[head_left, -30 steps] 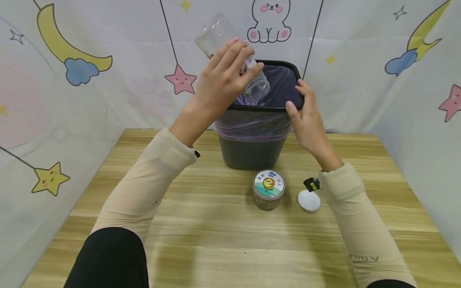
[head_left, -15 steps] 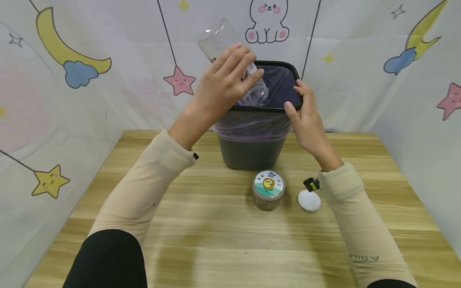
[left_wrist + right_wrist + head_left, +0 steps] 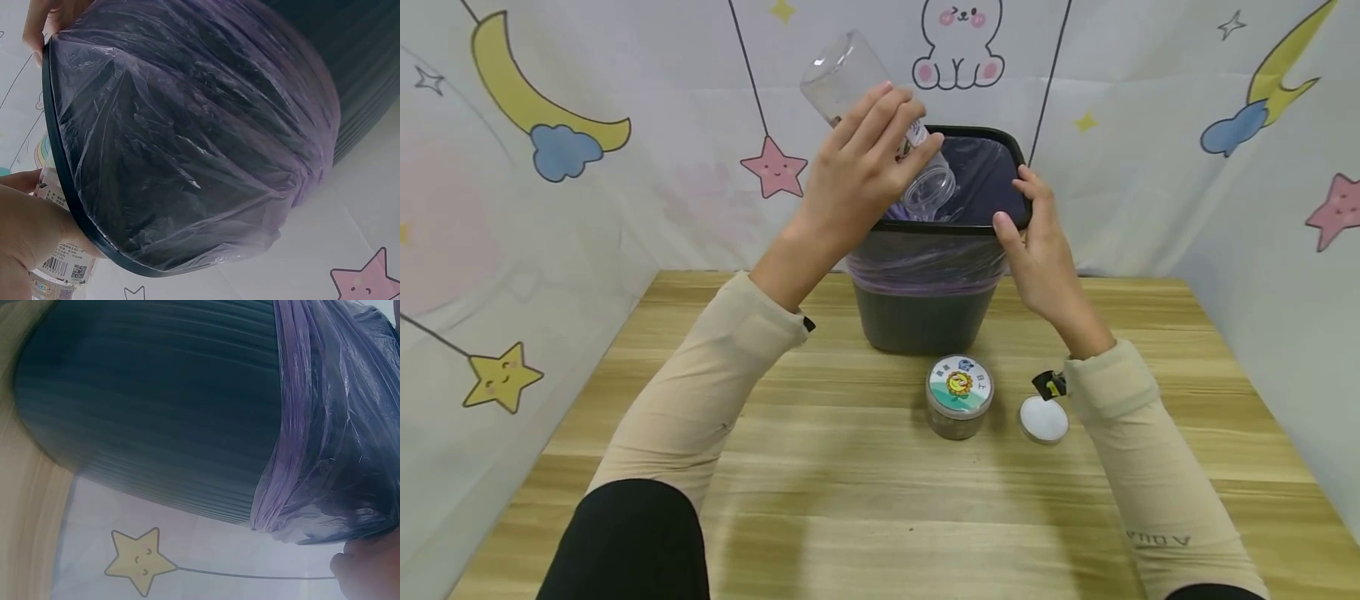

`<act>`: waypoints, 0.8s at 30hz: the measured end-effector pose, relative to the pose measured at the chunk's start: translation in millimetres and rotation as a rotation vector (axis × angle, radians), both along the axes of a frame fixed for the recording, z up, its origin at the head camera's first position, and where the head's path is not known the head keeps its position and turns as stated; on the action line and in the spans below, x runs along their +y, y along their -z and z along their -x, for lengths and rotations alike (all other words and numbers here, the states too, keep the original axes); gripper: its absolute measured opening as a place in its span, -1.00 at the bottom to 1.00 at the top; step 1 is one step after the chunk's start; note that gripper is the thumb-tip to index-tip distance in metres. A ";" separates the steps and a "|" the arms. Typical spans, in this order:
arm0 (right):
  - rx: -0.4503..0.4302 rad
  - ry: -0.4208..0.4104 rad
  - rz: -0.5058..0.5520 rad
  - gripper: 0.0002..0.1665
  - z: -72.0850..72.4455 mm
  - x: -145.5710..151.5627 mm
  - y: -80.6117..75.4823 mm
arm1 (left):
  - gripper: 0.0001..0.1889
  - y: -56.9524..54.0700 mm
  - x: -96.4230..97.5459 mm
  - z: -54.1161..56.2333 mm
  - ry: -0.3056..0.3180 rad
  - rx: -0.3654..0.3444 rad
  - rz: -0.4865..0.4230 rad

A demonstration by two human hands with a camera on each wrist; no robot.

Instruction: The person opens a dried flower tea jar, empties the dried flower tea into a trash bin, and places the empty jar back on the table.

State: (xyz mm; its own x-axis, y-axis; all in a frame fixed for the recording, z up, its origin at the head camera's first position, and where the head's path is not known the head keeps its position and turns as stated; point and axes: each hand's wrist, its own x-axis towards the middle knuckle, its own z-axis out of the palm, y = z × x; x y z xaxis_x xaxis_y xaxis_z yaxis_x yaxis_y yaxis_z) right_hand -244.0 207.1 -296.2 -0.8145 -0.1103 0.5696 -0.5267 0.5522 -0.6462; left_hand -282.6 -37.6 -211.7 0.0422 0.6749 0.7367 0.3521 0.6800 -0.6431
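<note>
My left hand (image 3: 865, 167) grips a clear plastic jar (image 3: 842, 75), tilted with its open mouth (image 3: 931, 190) pointing down into the trash can (image 3: 925, 312). In the left wrist view the jar's printed label (image 3: 65, 262) with a barcode shows beside the can's rim. A thin purple bag (image 3: 940, 258) lines the can and folds over its outside. My right hand (image 3: 1041, 250) holds the can's black rim at the right, thumb in front and fingers behind. The right wrist view shows part of that hand (image 3: 372, 569) at the bag's edge.
In front of the can stands a short round jar (image 3: 958, 396) with a sunflower on its lid. A small white lid (image 3: 1043, 418) lies to its right on the wooden table (image 3: 850, 517). A printed curtain (image 3: 700, 167) hangs behind.
The jar in my left hand dips slightly, then rises back while staying tilted over the can. My right hand keeps its place on the rim.
</note>
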 end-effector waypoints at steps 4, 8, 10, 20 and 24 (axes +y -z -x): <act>0.007 0.000 0.001 0.02 -0.3 -0.2 -0.5 | -0.59 -0.5 -1.1 -0.6 0.026 -0.020 -0.038; 0.007 -0.006 0.005 0.01 -0.5 -0.3 -0.3 | -0.61 -0.5 -1.6 -2.1 0.036 -0.052 -0.081; 0.008 -0.008 0.008 0.00 -0.8 -0.3 0.3 | -0.62 0.2 -1.9 -2.9 0.024 -0.057 -0.100; 0.012 -0.012 0.014 -0.02 -0.5 -0.2 1.5 | -0.55 2.1 -7.5 -6.0 -0.055 -0.070 -0.192; 0.016 -0.015 0.015 -0.03 -0.4 -0.4 1.4 | -0.52 1.2 -12.0 -8.0 -0.060 -0.081 -0.230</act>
State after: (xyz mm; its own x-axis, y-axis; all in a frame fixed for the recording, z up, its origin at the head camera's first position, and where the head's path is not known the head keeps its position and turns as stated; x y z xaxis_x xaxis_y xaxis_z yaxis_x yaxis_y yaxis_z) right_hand -243.5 206.8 -297.6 -0.8037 -0.1138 0.5840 -0.5450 0.5347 -0.6458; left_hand -274.6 -49.6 -213.0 -0.0587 0.4884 0.8707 0.3506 0.8267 -0.4401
